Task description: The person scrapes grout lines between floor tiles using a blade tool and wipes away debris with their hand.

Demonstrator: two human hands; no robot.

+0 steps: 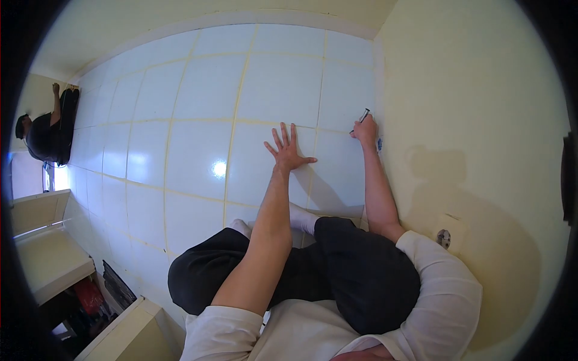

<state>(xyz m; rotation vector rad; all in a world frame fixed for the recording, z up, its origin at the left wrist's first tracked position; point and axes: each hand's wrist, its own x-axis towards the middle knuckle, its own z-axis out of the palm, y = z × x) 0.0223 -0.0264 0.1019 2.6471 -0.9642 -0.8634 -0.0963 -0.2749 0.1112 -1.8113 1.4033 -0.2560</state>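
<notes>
My left hand [289, 156] lies with its fingers spread on the white tiled floor [198, 147], holding nothing. My right hand [365, 130] is closed around a slim dark-and-silver tool [366, 112], low by the foot of the right wall. One end of the tool sticks out above the fist and a thin tip shows below, close to the tiles. Its exact kind is too small to make out. Yellowish grout lines run between the tiles. A small blue thing [380, 144] sits beside my right wrist at the wall's base.
The cream wall [481, 120] rises close on my right, with a wall socket [444, 239] near my elbow. Another person [48, 129] in dark clothes sits at the far left. Cream furniture [54, 259] and an open compartment with dark and red items stand at lower left.
</notes>
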